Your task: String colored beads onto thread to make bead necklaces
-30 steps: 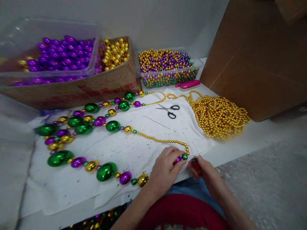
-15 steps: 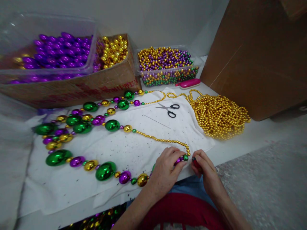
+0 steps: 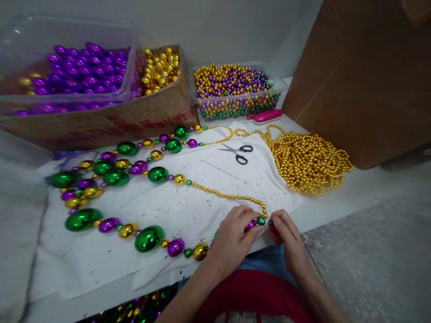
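My left hand (image 3: 234, 235) is closed around the end of a bead necklace (image 3: 150, 237) strung with large green, purple and gold beads. A small green bead (image 3: 261, 220) and a purple one poke out between its thumb and fingers. From there a thin gold bead strand (image 3: 232, 196) curves up and back to the left. Close by on the right, my right hand (image 3: 288, 233) grips what looks like a red lighter (image 3: 273, 228) with a black top, mostly covered by the fingers. The lighter's top points toward the green bead, a small gap apart.
Black-handled scissors (image 3: 240, 158) and a thin needle-like rod (image 3: 220, 169) lie on the white cloth (image 3: 182, 211). Gold bead strands (image 3: 310, 163) are heaped at right. Behind stand a carton (image 3: 161, 110), a tub of small beads (image 3: 235, 96) and a pink-handled tool (image 3: 268, 116). A big brown box (image 3: 357, 80) rises at right.
My right hand has turned slightly and the lighter's black top sits a little further left. My left hand and the necklace stay nearly in place; the view shifts slightly.
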### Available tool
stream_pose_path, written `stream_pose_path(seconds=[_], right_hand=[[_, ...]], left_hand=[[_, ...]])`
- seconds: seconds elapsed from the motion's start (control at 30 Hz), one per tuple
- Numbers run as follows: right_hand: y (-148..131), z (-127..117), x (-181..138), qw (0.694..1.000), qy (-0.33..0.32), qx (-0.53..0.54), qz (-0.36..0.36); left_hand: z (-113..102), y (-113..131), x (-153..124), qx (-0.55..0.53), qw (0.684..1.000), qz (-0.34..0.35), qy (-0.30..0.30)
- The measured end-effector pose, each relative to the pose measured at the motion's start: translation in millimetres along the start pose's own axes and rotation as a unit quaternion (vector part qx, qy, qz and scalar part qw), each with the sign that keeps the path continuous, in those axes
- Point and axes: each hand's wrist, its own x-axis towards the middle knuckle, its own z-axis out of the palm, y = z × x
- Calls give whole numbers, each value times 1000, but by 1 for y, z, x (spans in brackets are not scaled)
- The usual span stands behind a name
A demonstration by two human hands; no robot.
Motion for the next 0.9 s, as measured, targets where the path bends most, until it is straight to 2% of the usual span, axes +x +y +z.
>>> stream_pose_path(seconds=[0.13, 0.9], right_hand=[[4, 1, 1, 1000, 12, 7, -2], [7, 2, 0, 993, 17, -105, -45]], left_hand=[[0, 0, 0, -1, 1000, 4, 3], [-1, -2, 0, -18, 1000, -4, -4]])
